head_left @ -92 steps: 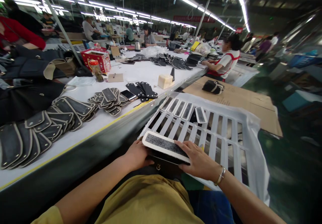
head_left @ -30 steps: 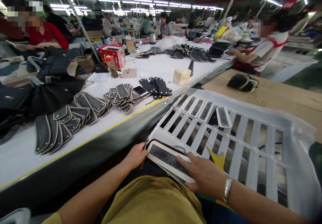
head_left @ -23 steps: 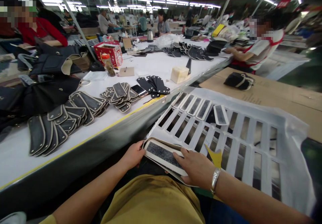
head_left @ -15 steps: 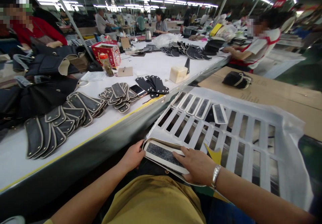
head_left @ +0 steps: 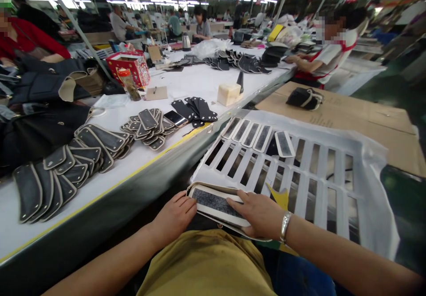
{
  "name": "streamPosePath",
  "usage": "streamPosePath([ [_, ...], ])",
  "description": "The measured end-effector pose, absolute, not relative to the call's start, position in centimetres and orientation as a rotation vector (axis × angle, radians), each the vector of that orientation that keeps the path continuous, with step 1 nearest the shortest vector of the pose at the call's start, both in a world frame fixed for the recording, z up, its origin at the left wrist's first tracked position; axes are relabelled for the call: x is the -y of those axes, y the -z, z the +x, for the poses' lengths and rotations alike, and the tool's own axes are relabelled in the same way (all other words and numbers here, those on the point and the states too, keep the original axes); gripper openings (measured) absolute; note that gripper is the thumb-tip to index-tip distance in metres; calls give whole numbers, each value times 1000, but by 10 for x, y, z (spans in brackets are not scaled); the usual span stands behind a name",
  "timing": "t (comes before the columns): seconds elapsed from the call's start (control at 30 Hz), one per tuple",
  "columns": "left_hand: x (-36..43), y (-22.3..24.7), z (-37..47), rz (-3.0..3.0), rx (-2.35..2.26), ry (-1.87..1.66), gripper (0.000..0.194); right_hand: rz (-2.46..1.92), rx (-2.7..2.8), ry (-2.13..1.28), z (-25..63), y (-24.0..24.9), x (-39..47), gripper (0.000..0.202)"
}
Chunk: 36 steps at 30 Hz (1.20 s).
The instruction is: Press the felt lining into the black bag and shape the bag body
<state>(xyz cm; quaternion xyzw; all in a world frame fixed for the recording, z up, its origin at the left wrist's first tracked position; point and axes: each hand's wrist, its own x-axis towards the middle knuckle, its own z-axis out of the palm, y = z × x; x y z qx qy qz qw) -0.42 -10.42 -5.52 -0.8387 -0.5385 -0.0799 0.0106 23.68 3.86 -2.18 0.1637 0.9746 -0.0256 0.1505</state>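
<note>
In front of my lap is a dark bag piece with cream edges [head_left: 213, 186]. A white-bordered panel with a speckled dark-grey strip [head_left: 213, 202] lies against it. My left hand [head_left: 176, 216] is closed on the left end, fingers together over the corner. At the other end my right hand [head_left: 261, 214] grips the panel and the bag piece, its fingers over the top and the thumb side low. Similar panels [head_left: 262, 138] rest in a row at the far edge of a white slotted rack [head_left: 246, 156] beyond my hands, and one of them lies askew.
On the white table [head_left: 133, 158] to the left lie piles of dark, pale-edged pieces [head_left: 60, 185], a phone [head_left: 175, 118] and a cream block [head_left: 228, 94]. A cardboard sheet [head_left: 353, 118] borders the rack. A co-worker [head_left: 329, 52] sits at the table's far right.
My left hand has shifted its hold, its fingers now lying over the left end of the panel. The right hand keeps its grip. The view has turned slightly to the right.
</note>
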Motion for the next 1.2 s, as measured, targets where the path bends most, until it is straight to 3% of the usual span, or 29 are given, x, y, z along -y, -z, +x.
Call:
streamPosePath([
  [0.1,98,54,-12,-2716,1548,195,23,457,-2802,69,236,21,-39,78],
  [0.33,79,41,-15,-2860,1445,79,14,459,-2783,85,234,15,-39,79],
  [0.47,65,37,14,-2928,1321,-15,39,441,-2784,97,236,16,-40,79],
  [0.63,61,51,46,-2868,1275,21,15,455,-2768,165,239,14,-44,79],
  [0.77,63,59,48,-2854,1234,26,15,538,-2656,601,245,-6,-63,94],
  [0.87,65,63,46,-2850,1229,47,14,674,-2459,856,257,-21,-80,84],
  [0.97,64,66,45,-2852,1239,72,12,791,-2399,855,271,-24,-87,75],
  [1.2,54,54,76,-2941,1232,185,18,825,-2522,880,277,-11,-72,85],
])
